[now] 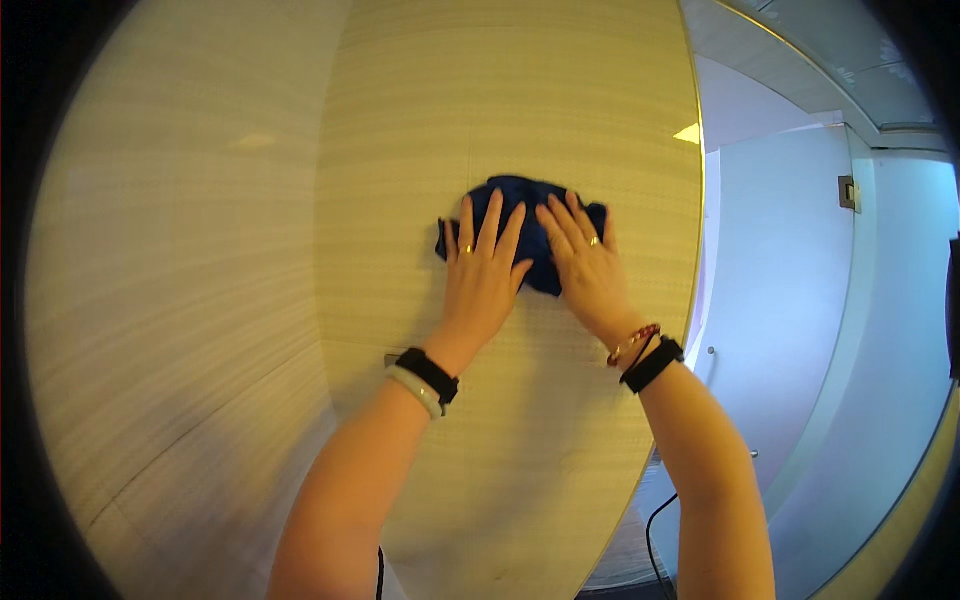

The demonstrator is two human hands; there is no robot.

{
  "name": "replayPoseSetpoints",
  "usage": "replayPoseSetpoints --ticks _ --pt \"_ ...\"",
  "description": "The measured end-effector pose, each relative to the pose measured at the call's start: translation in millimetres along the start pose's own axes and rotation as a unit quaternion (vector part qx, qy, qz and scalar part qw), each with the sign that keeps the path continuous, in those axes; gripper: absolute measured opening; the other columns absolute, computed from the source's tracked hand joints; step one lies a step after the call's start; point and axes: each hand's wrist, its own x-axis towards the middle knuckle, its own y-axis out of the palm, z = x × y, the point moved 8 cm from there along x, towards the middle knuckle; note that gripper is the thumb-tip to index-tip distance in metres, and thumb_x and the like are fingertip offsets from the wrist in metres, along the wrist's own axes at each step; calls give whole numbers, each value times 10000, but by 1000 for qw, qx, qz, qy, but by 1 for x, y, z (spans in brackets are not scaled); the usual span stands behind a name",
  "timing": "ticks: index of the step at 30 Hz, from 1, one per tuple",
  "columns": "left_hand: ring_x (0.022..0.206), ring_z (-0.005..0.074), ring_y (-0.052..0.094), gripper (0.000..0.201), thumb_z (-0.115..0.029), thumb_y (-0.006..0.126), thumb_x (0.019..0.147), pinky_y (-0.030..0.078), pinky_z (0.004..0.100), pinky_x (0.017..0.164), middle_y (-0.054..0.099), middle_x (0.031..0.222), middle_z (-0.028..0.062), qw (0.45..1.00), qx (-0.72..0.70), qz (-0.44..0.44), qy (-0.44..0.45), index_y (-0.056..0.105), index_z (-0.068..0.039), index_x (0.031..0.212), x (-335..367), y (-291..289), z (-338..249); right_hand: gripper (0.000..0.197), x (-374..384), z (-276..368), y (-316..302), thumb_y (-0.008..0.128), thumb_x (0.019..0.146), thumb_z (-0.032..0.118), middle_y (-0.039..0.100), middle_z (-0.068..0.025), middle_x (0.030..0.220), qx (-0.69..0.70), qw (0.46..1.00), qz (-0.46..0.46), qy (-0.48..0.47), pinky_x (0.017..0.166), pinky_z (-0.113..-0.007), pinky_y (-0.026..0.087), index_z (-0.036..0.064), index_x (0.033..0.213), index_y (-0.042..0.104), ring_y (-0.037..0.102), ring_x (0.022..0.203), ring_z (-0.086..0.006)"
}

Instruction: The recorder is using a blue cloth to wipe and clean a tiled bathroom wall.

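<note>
Both my hands press a dark blue cloth (535, 250) flat against a beige, faintly striped wall panel (520, 100). My left hand (482, 275) lies on the cloth's left part with its fingers spread. On the right part rests my right hand (590, 265), fingers stretched out and pointing up and a little left. The cloth is crumpled at its edges and shows between and around the hands. Neither hand wraps round it; the palms hide some of it.
Another beige wall (180, 280) meets the panel at a corner on the left. The panel ends at a bright trim edge (700, 200) on the right. Beyond it stand a frosted glass door (780, 270) and its metal hinge (848, 193). A black cable (650, 540) hangs at lower right.
</note>
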Motion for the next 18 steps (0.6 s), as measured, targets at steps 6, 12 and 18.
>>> replayPoseSetpoints --ticks 6,12,18 --pt "1311 417 243 614 -212 642 826 227 611 1028 277 1443 144 995 15 -92 19 366 -136 1370 2 -2 3 495 3 4 -2 470 836 50 424 -122 1372 -70 996 -38 -32 1104 -484 169 41 1327 403 323 1326 -277" --pt "1297 404 278 569 -238 631 837 225 603 1035 320 1421 133 992 28 -122 15 397 -182 1353 8 3 1 457 -2 -4 -1 439 870 46 389 -163 1383 29 997 -63 -15 1053 -488 283 -7 1321 383 299 1331 -318" --pt "1317 395 250 522 -243 592 867 195 601 1047 322 1423 134 994 20 -105 12 407 -170 1349 13 5 1 483 -1 -8 0 476 864 77 367 -168 1394 20 998 -53 -4 1040 -491 299 -4 1328 369 291 1331 -330"
